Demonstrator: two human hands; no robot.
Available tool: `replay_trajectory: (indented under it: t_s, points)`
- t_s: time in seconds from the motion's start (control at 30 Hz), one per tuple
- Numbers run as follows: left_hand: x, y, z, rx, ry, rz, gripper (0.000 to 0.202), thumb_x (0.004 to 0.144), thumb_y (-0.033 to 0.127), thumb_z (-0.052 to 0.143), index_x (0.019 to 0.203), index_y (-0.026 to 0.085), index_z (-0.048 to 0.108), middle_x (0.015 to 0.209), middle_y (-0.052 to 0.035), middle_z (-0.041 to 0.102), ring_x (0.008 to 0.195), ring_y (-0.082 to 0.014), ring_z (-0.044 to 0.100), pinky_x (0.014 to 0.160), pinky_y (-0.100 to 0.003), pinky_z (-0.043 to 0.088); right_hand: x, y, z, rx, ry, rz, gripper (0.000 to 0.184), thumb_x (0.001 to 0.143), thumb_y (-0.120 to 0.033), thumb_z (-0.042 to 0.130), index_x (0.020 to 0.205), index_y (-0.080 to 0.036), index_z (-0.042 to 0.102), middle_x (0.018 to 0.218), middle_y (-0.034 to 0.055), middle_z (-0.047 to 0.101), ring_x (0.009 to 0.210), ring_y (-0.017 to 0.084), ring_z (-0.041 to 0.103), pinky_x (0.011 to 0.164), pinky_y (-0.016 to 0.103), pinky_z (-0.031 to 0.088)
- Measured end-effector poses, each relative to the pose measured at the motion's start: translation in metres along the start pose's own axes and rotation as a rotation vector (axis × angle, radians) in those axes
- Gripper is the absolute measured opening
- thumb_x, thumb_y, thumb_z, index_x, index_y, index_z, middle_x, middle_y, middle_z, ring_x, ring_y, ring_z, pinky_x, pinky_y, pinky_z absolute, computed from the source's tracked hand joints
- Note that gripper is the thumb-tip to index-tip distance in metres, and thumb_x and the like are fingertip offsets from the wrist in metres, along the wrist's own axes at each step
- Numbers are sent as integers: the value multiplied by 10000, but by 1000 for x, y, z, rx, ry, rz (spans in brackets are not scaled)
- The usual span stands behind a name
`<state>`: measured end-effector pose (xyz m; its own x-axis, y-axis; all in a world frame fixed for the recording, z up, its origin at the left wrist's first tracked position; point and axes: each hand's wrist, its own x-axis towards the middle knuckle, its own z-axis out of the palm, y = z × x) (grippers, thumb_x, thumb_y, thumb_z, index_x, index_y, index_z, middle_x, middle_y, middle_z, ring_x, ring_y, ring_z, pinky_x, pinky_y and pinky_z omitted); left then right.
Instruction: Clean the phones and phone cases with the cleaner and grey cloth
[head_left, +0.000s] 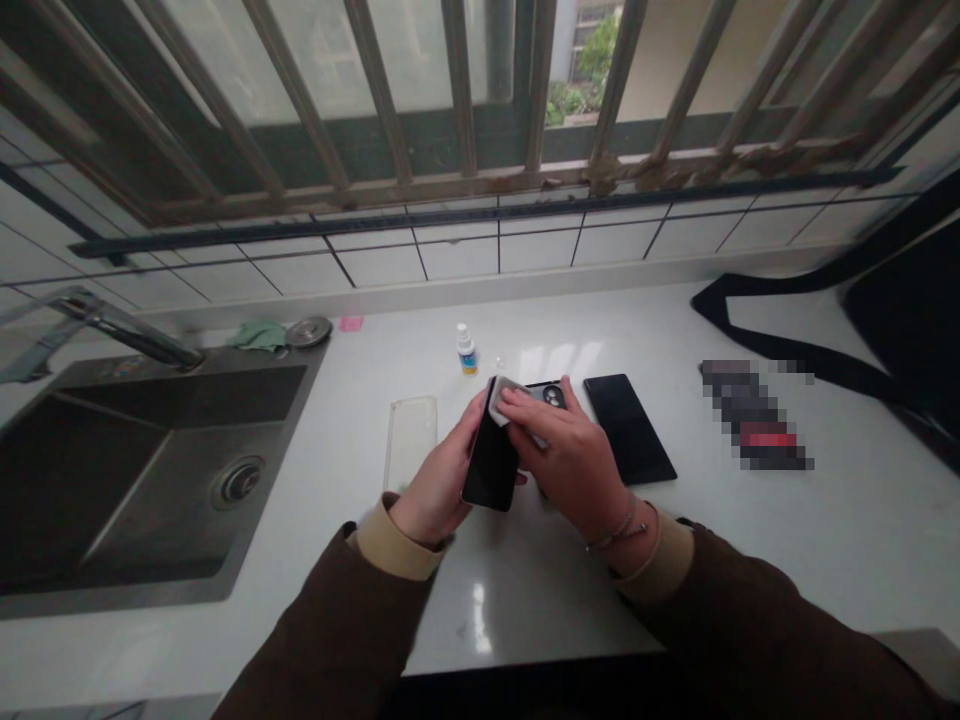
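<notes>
My left hand (435,480) grips a black smartphone (489,460) by its side, tilted up off the white countertop (525,590), with the dark screen toward my right hand (566,450). My right fingers (525,400) press a small pale cloth (504,400) against the phone's top corner, so my hands are together on the phone, clamping it between them. Just behind my right hand, a second phone (553,396) lies with its camera lenses up, partly covered by my fingers. Beside it, toward the right, is a black slab phone (628,428). Left of my hands lies a clear phone case (411,440). Near the back edge of the countertop stands a small dropper bottle (466,350). Further left along that edge are a pink note (350,323), a green cloth (260,336) and a metal disc (308,331), behind a steel sink (150,470) with its faucet (112,320). On the right side sits a pixelated, unreadable object (754,415), near a black strap (825,340).
</notes>
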<state>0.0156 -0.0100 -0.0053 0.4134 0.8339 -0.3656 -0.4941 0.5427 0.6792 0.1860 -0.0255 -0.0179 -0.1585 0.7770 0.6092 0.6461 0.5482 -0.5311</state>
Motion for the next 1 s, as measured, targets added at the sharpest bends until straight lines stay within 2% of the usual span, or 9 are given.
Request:
replay_trajectory:
  t_s: [0.1, 0.2, 0.27, 0.37, 0.47, 0.57, 0.67, 0.73, 1.0]
  points:
    - [-2, 0, 0, 4, -11, 19, 421, 1074, 394, 655, 1489, 326, 685, 1475, -80, 722, 1196, -297, 752, 982, -442, 649, 1, -1, -1, -2, 26, 4, 300, 1078, -160, 619, 1317, -275, 758, 1421, 70, 767, 1313, 258, 751, 1359, 666, 272]
    - [0, 3, 4, -80, 25, 78, 389, 1086, 385, 637, 1430, 225, 721, 1374, -110, 770, 1208, -252, 750, 1056, -366, 605, 1, -8, -1, 78, -28, -86, 275, 1061, -132, 615, 1251, -252, 774, 1396, 73, 780, 1326, 233, 742, 1367, 615, 281]
    - [2, 7, 6, -128, 83, 50, 376, 1094, 419, 610, 1316, 155, 760, 1189, -125, 820, 1067, -224, 790, 984, -322, 623, -1, -13, 1, 167, -99, -185, 243, 1046, -134, 635, 1203, -249, 781, 1352, 54, 805, 1306, 205, 753, 1383, 568, 253]
    - [3, 13, 4, -130, 141, -9, 399, 1086, 482, 586, 1095, 132, 777, 902, -104, 816, 772, -204, 789, 748, -303, 647, -2, -17, 3, 284, -208, -316, 203, 1039, -162, 670, 1182, -258, 777, 1323, 23, 822, 1294, 164, 756, 1393, 496, 233]
    - [2, 15, 1, -109, 143, 35, 380, 1089, 475, 554, 1063, 159, 763, 847, -81, 804, 682, -204, 771, 676, -316, 641, -3, -16, 4, 313, -245, -352, 208, 1043, -170, 679, 1208, -262, 766, 1339, 17, 815, 1287, 148, 758, 1400, 477, 202]
    - [1, 12, 2, -125, 113, 100, 356, 1110, 409, 500, 1166, 185, 771, 953, -73, 827, 796, -210, 799, 820, -353, 662, -2, -15, 3, 294, -209, -321, 215, 1056, -179, 674, 1229, -271, 763, 1310, 8, 828, 1242, 146, 782, 1404, 476, 199]
    - [1, 7, 6, -151, 79, 79, 377, 1120, 374, 486, 1218, 164, 783, 1057, -96, 832, 1002, -220, 800, 993, -346, 621, 0, -14, 0, 221, -132, -248, 247, 1060, -154, 648, 1245, -267, 765, 1324, 29, 820, 1254, 171, 779, 1402, 518, 210]
    - [2, 4, 6, -145, 57, 70, 374, 1121, 364, 503, 1247, 152, 784, 1111, -107, 828, 1077, -226, 784, 1029, -333, 600, 1, -12, -2, 156, -85, -182, 270, 1058, -138, 636, 1256, -267, 766, 1362, 45, 802, 1283, 201, 767, 1400, 569, 199]
    - [-5, 4, 0, 69, -110, -51, 470, 1072, 447, 599, 1457, 196, 698, 957, -120, 812, 742, -261, 767, 640, -355, 631, 3, 0, -6, 18, 67, -30, 294, 1075, -146, 622, 1312, -269, 745, 1429, 83, 762, 1329, 265, 741, 1348, 670, 304]
